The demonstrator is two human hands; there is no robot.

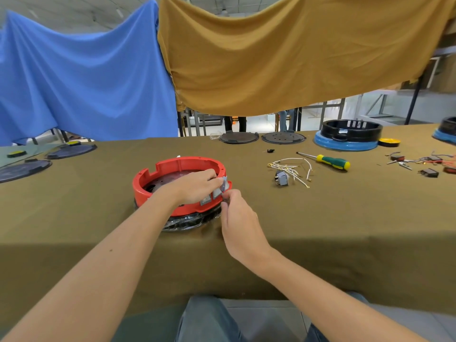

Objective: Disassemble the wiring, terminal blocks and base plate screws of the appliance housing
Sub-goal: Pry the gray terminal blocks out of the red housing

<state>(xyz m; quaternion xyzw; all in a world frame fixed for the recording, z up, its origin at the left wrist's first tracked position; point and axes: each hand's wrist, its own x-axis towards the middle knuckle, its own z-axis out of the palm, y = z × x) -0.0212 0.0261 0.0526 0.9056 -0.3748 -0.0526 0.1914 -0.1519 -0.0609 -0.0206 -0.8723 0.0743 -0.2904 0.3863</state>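
A red round appliance housing (170, 166) lies open side up on a black base at the table's middle. My left hand (195, 185) reaches over its near rim and pinches a grey terminal block (224, 183) that sticks out of the rim's outer wall. My right hand (237, 213) is just below and pinches the lower end of the same block from outside. Two more grey blocks (209, 196) sit in slots in the wall beside it. A bundle of loose white wires (291, 167) and a removed grey block (281, 178) lie to the right.
A green and yellow screwdriver (330, 161) lies right of the wires. A black and blue housing (348, 137) stands at the back right, with small parts and red wires (419, 164) near the right edge. Black round plates (238, 138) lie along the far edge and at the left.
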